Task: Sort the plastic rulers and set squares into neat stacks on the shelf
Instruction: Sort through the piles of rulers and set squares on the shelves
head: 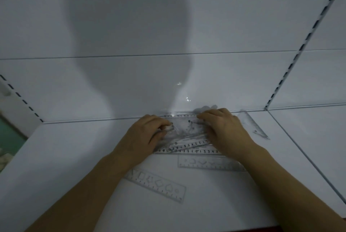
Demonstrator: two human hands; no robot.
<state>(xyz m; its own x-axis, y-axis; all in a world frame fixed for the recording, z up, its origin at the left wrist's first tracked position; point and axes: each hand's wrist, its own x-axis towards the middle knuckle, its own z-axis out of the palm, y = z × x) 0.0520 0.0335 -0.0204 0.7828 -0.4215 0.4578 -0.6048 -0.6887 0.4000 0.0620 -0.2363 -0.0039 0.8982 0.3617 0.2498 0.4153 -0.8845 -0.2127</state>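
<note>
Crosswise, both hands [144,134] [222,126] grip the ruler pile [187,138] lying left-to-right

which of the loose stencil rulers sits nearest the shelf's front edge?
The stencil ruler lying at a slant below the left forearm. The other stencil ruler lies nearly level, further back, just under the pile that both hands are pressing on.

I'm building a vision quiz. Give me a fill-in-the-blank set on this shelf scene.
1. Both hands rest on a pile of clear ____.
2. The set square lies to the ____ of the right hand.
3. The stencil ruler nearest the camera lies below the ____ forearm.
4. The shelf is ____ in colour.

Missing words: rulers; right; left; white
</note>
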